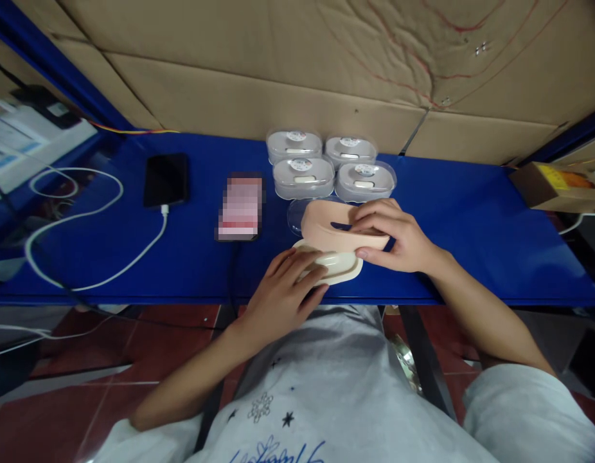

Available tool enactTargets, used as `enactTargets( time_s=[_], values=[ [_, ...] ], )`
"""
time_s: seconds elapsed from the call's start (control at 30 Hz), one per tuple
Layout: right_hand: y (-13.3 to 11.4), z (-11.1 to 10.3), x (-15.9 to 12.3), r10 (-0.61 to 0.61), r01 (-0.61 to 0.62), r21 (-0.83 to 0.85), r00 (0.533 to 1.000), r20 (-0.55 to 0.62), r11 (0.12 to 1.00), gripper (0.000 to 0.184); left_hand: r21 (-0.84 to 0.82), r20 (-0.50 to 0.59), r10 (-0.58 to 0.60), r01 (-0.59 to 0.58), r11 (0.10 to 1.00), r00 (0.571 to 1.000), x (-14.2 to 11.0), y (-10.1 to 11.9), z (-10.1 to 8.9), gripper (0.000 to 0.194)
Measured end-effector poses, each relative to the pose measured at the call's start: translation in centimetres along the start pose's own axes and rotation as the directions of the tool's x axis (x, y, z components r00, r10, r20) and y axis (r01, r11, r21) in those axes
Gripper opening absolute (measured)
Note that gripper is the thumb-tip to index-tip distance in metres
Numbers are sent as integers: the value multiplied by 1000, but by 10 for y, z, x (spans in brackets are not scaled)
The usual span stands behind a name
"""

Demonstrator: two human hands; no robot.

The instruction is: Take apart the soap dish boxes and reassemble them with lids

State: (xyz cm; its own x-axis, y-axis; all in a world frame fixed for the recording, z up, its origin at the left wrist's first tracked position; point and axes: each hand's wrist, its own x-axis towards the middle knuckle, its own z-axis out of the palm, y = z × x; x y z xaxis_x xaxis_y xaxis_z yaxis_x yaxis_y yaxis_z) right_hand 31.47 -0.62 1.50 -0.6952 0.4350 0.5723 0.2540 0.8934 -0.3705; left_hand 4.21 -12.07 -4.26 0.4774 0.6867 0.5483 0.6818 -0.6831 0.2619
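One pale shirt (326,379) shows below both grips. Ahead spreads one blue bench (471,218). Beyond the grips stand four grey boxes (304,186), two by two. The right grip (401,243) is closed on one pink case (326,225). The left grip (284,289) rests on one cream tray (340,267), just nearer than the case; whether it clasps it, I cannot tell. One black phone (166,180) lies well left of both grips.

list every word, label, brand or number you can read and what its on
None can be read.
Stickers on the four grey cases: too small.
Blue script on the shirt: cut off, unreadable.
Yellow label on the carton: too blurred.
Pixelated screen: unreadable.
Peach shell and cream base: no lettering visible.
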Motion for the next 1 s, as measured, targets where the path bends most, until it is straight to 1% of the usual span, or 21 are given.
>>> enactTargets(
  time_s=[0.2,0.3,0.4,0.57,0.7,0.8,0.87,0.9,0.97,1.0],
  values=[
    [-14,-2,2,-95,99,-139,995,36,985,33,17,-22,-79,80,997,997,-1,2,1,21],
    [-19,-2,2,-131,137,-155,990,54,978,34,23,-18,-106,106,994,994,-1,2,1,22],
    [-21,-2,1,-158,168,-145,984,76,975,31,-6,-24,-131,131,991,991,-2,1,2,22],
    [-20,2,-1,-142,154,-148,986,90,977,29,-63,-14,-117,116,991,993,-2,-3,1,24],
    [-18,3,-1,-118,129,-153,990,83,980,33,-63,3,-115,115,991,993,-2,-3,0,35],
    [-17,-1,0,-135,145,-158,988,72,977,34,-55,-16,-150,148,987,989,-2,0,-2,38],
    [-20,-6,-1,-147,157,-171,987,69,973,35,-107,-35,-214,209,972,976,-3,3,-6,34],
    [-23,-9,-1,-153,163,-184,986,69,969,36,-158,-47,-259,249,955,965,-4,4,-8,32],
    [-34,-11,-4,-177,188,-213,982,71,959,39,-337,-77,-365,320,886,928,-7,5,-15,28],
    [-41,-10,-6,-195,207,-229,978,72,951,41,-466,-76,-420,340,817,904,-8,6,-20,28]
  ],
)
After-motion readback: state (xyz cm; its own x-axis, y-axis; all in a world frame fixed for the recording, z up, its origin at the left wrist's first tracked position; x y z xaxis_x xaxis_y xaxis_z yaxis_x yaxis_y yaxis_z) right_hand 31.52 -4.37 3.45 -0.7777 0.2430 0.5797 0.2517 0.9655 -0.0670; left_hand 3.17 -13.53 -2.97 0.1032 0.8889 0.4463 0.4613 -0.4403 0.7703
